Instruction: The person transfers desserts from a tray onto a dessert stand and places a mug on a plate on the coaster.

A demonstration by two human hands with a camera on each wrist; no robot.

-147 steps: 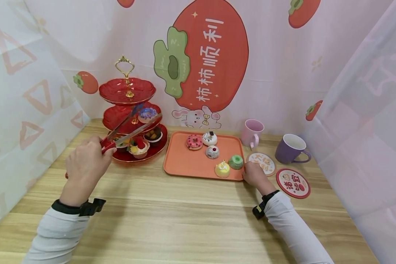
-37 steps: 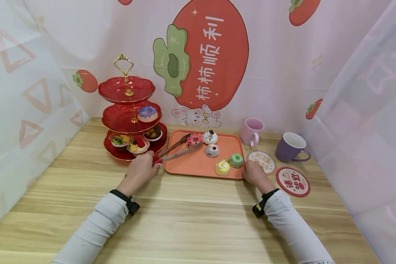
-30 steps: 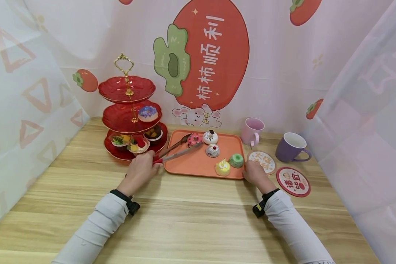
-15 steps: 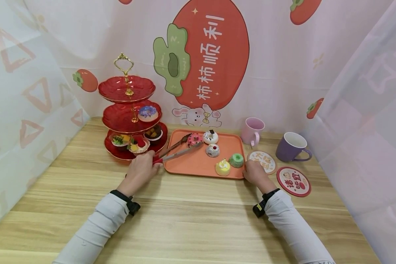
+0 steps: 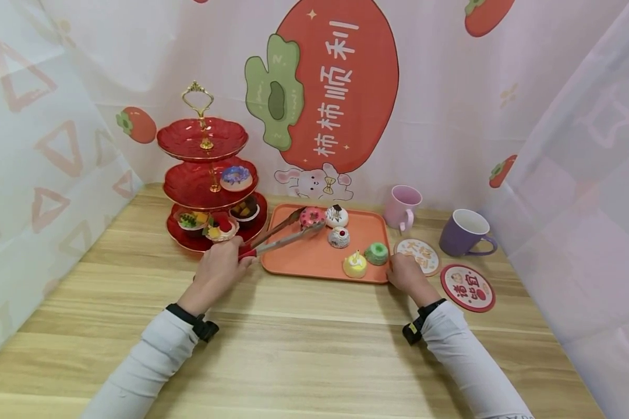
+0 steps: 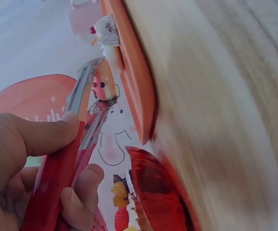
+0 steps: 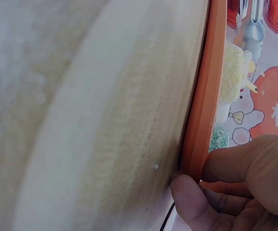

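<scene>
My left hand (image 5: 219, 269) grips the red handles of metal tongs (image 5: 288, 238), whose tips lie on either side of a pink donut (image 5: 311, 217) on the orange tray (image 5: 304, 267). In the left wrist view the tongs' tips (image 6: 99, 62) are at the donut (image 6: 103, 86), thumb on the red handle (image 6: 57, 178). My right hand (image 5: 410, 276) pinches the tray's right front corner; the right wrist view shows thumb and fingers at the tray rim (image 7: 204, 106). Also on the tray are a white donut (image 5: 337, 216), a small white cake (image 5: 339, 237), a yellow cake (image 5: 355, 265) and a green one (image 5: 377, 253).
A three-tier red stand (image 5: 204, 192) at the left holds a purple-topped donut (image 5: 236, 178) and several cupcakes. To the right stand a pink mug (image 5: 401, 205) and a purple mug (image 5: 462, 234), with two round coasters (image 5: 468, 288) in front.
From above the stand's lower tiers, my left hand has moved right and down, bringing the tongs to the pink donut. Over the last second it shifts slightly left. My right hand stays at the tray corner.
</scene>
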